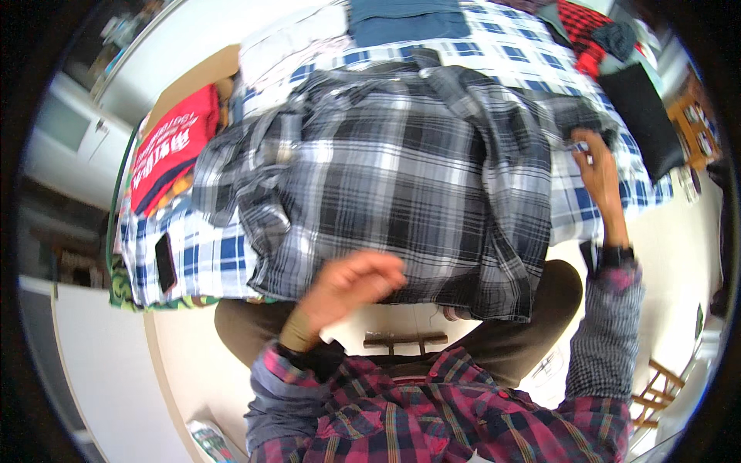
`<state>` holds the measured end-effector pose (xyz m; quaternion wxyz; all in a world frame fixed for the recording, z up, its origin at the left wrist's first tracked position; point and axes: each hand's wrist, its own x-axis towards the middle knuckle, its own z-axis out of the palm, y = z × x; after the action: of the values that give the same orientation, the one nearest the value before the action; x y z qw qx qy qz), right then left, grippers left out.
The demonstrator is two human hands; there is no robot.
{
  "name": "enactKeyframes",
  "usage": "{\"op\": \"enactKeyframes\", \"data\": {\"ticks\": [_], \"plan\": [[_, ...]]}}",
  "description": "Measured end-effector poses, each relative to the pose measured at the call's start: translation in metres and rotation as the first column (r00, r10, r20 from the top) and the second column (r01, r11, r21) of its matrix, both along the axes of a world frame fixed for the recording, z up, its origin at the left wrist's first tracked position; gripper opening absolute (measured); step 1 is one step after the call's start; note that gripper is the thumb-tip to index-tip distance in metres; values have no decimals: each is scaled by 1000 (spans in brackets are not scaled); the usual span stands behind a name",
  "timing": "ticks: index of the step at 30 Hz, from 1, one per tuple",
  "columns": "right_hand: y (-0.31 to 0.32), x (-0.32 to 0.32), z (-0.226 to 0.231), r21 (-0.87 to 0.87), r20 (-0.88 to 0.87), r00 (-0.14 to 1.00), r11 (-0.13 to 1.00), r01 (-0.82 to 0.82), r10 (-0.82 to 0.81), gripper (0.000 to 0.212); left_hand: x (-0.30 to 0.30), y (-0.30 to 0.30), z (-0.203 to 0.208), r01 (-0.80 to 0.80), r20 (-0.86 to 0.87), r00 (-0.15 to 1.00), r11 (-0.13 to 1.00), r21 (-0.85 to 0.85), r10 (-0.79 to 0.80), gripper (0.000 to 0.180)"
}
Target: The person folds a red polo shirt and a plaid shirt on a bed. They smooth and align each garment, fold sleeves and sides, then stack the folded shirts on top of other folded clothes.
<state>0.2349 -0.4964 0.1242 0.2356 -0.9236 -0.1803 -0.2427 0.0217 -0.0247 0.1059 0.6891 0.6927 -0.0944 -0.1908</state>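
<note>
A grey, black and white plaid shirt (386,170) lies spread on the bed, its collar at the far side and its hem over the near edge. The sleeve on the left is bunched and creased; the other sleeve (575,116) stretches out to the right. At that sleeve's cuff end, my right hand (598,166) has its fingers curled in, pinching the cuff. My left hand (351,285), slightly blurred, hovers above the shirt's near hem with fingers extended and nothing visible in them.
A cardboard box (193,73) with a folded red garment (176,147) stands at left, a dark phone (166,262) nearer. Folded blue (409,21) and white clothes (297,38) lie at the far side. Black cloth (642,116) and red-black checked clothing (583,31) lie at right on the checked bedsheet (208,258).
</note>
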Motion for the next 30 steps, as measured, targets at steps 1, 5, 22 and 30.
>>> {"op": "enactKeyframes", "data": {"ticks": [1,5,22,30], "plan": [[24,-31,-5,101,-124,992,994,38,-26,34,1,26,1,-189,79,980,978,83,183,32],[92,-128,-6,178,-275,945,975,-132,178,41,0,112,-11,-793,768,587,376,480,257,58],[185,-155,23,-26,-284,934,972,-232,215,43,5,205,-18,-570,469,811,657,494,351,33],[313,-127,23,110,-416,744,841,-530,523,50,-39,207,0,-458,529,845,621,636,82,30]]}}
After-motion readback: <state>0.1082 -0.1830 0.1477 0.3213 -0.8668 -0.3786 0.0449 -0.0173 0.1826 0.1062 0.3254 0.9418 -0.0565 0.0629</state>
